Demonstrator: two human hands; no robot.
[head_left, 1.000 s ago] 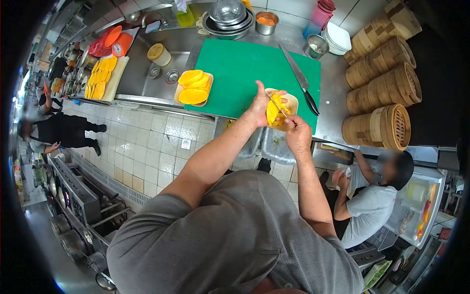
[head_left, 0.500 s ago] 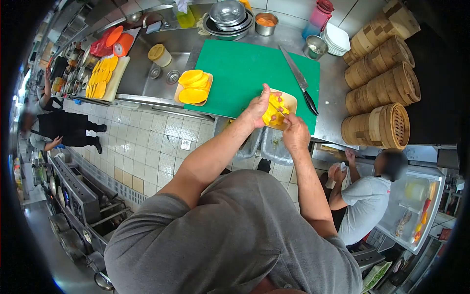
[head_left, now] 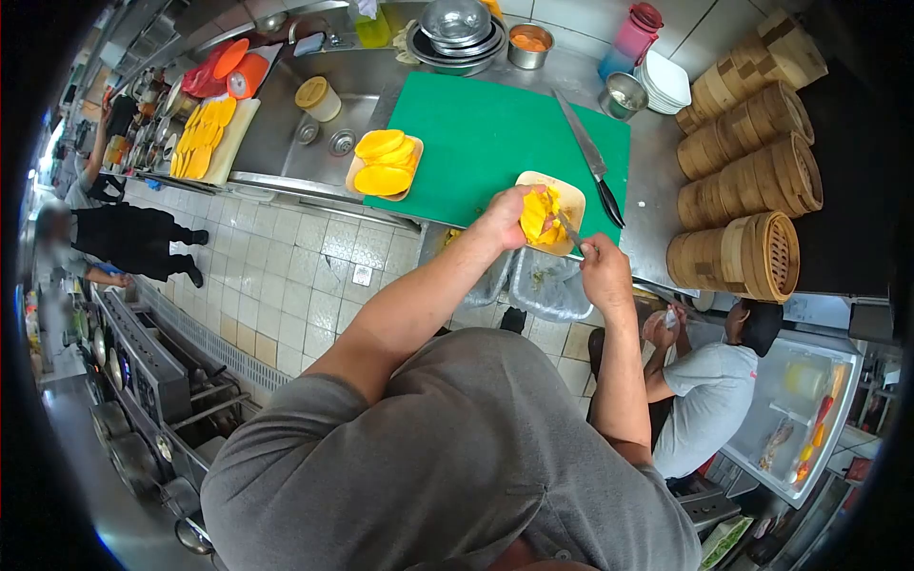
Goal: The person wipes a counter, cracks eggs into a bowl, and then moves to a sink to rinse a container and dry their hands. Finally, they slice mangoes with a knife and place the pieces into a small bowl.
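Observation:
My left hand (head_left: 508, 217) has its fingers wrapped round a piece of yellow fruit (head_left: 535, 217) above a pale tray (head_left: 571, 198) at the near edge of the green cutting board (head_left: 466, 124). In my right hand (head_left: 605, 271) is a small knife (head_left: 571, 231), its blade pointing at the fruit. A second tray (head_left: 419, 152) at the board's left holds yellow fruit slices (head_left: 385, 178). On the board's right lies a large knife (head_left: 583, 139) with a black handle (head_left: 609, 203).
Left of the board is a sink (head_left: 276, 147) with a jar (head_left: 318, 99). Stacked steamer baskets (head_left: 733, 255) stand at the right. A co-worker (head_left: 709, 390) crouches by an open fridge. Bins (head_left: 547, 285) sit below the counter edge.
My right hand has moved right and down, away from my left hand, with the small knife. My left hand's fingers have closed round the fruit. The co-worker has bent lower.

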